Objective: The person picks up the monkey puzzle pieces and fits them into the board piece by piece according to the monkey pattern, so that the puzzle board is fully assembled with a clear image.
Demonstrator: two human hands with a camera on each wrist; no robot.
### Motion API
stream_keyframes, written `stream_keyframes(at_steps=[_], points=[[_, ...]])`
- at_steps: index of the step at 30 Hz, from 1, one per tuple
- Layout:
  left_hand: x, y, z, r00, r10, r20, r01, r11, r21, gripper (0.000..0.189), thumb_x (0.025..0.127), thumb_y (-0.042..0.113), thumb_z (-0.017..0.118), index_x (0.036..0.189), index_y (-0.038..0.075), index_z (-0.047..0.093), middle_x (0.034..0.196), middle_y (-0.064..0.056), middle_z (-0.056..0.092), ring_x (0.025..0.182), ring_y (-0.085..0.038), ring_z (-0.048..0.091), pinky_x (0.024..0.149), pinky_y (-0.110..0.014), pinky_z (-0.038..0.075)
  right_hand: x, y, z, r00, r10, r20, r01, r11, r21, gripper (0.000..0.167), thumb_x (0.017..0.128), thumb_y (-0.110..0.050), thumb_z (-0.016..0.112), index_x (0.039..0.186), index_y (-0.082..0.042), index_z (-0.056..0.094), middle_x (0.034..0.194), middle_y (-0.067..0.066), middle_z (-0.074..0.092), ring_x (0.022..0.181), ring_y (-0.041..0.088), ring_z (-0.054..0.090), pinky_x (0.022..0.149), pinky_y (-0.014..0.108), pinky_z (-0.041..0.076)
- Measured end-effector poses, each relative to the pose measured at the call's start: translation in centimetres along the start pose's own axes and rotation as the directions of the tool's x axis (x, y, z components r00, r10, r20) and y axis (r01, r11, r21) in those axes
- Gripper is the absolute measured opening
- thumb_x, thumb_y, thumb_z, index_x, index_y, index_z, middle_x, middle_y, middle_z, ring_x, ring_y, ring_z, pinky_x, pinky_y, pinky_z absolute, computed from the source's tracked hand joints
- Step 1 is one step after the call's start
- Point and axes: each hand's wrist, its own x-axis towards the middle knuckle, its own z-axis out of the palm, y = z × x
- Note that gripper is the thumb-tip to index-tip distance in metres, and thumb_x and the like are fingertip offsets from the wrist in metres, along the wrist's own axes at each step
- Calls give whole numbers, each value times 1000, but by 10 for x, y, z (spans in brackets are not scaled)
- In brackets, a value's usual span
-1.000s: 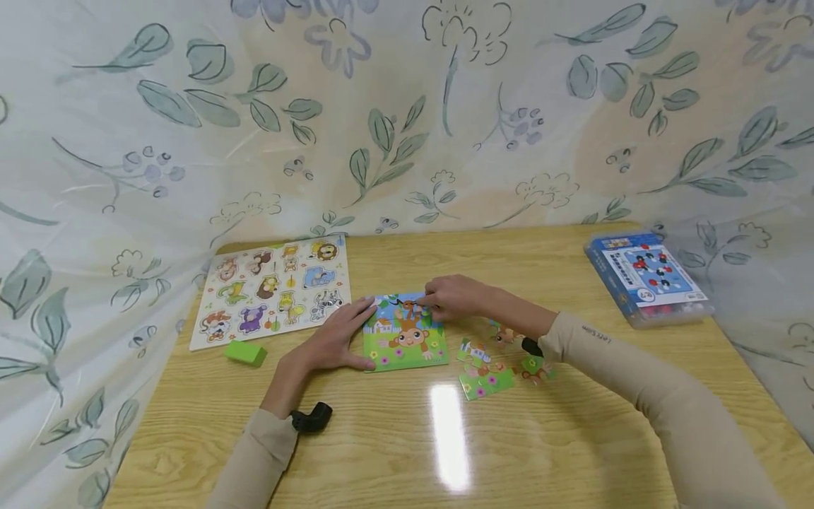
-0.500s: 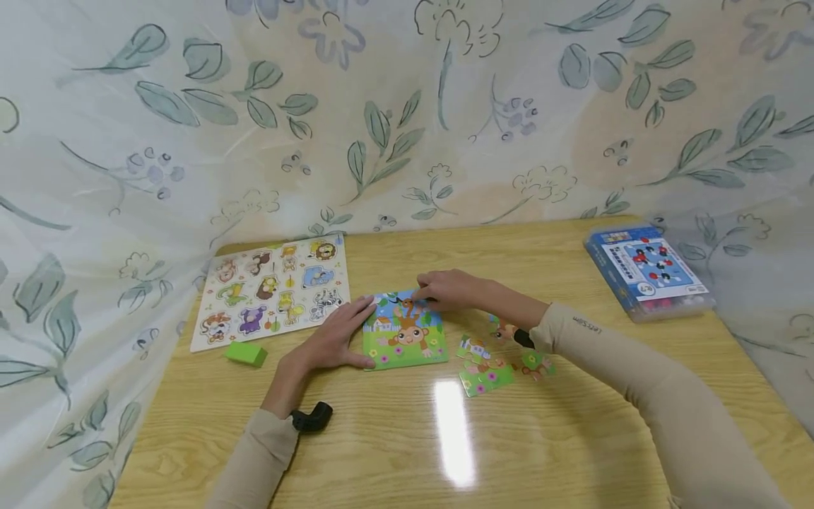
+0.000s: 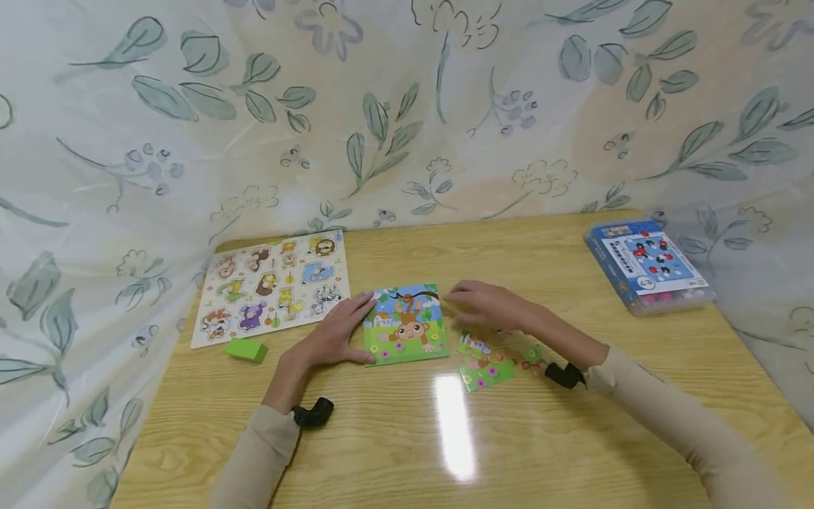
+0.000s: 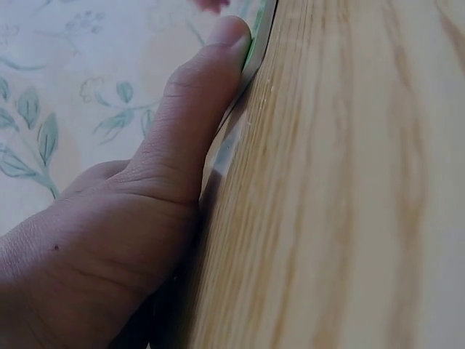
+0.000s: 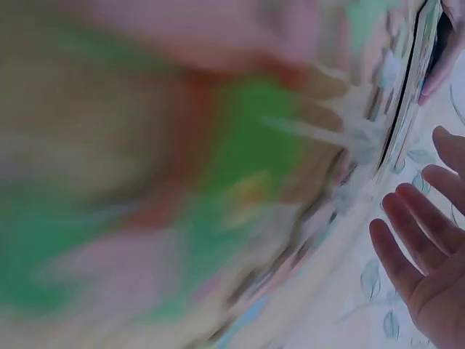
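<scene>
A square monkey jigsaw puzzle (image 3: 407, 336) lies on the table, its picture showing a brown monkey hanging from a branch. My left hand (image 3: 335, 334) rests along the puzzle's left edge, thumb at the lower corner and straight fingers at the upper one. In the left wrist view the thumb (image 4: 192, 102) presses on the board's edge. To the right of the puzzle, my right hand (image 3: 486, 305) is above the table with its fingers extended and nothing held. Several loose jigsaw pieces (image 3: 488, 372) lie below it, partly hidden by the hand and forearm.
A white animal peg board (image 3: 302, 286) lies at the back left, with a green block (image 3: 246, 350) in front of it. A clear plastic box (image 3: 649, 268) with a blue printed label stands at the back right. Behind the table hangs a floral curtain (image 3: 381, 113).
My right hand has left the puzzle's upper right corner and moved right, toward the loose pieces. The branch picture there is now uncovered. My left hand stays on the puzzle.
</scene>
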Motion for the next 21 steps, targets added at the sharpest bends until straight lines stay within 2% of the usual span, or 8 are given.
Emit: stream_keyframes(at_steps=[3,6,9,12,14,18,21], points=[[0,0,1,1000,-9,2,9,1000,7,113,73,63,74,155,6,21,163,-12,17,150,-34,18,120,-57,18,-28,3,-1,999,25,-30,-24,1000,14,46,92,-21,67,132,-2,58,123,14,61,101,24,62,81,35,54],[0,1,1,1000,-7,-3,8,1000,11,114,73,64,73,155,5,21,163,-12,17,150,-34,18,120,-57,18,-50,7,-5,997,70,-29,-68,997,44,49,91,-21,68,134,0,56,126,16,59,96,23,63,77,34,54],[0,1,0,1000,-11,-2,11,1000,12,115,73,65,73,155,5,20,164,-12,16,151,-33,17,121,-55,17,-65,11,-9,988,149,-28,-145,984,105,53,90,-22,69,136,-1,54,131,17,56,102,26,63,80,38,54],[0,1,0,1000,-22,0,22,1000,14,115,73,64,73,156,6,19,164,-11,16,151,-32,16,121,-55,16,-73,12,-12,981,189,-50,-182,975,126,55,89,-23,71,137,-3,54,132,17,56,110,30,61,84,42,54],[0,1,0,1000,-28,0,28,1000,14,115,73,63,74,156,5,18,164,-11,16,151,-32,16,121,-55,16,-76,12,-12,986,157,-65,-150,984,91,53,89,-22,71,135,-2,56,129,17,57,108,29,61,81,41,55],[0,1,0,1000,-31,4,31,999,12,114,73,61,75,156,6,18,164,-9,15,152,-31,14,122,-53,15,-81,10,-8,994,37,-104,-39,999,-20,48,87,-17,73,129,0,60,121,16,61,101,26,63,75,37,56],[0,1,0,1000,-30,9,29,1000,11,114,74,61,74,156,6,18,164,-9,15,152,-30,13,123,-52,14,-83,6,-5,993,6,-119,-15,997,-72,48,84,-16,75,128,-1,62,120,15,62,101,26,63,74,36,56]])
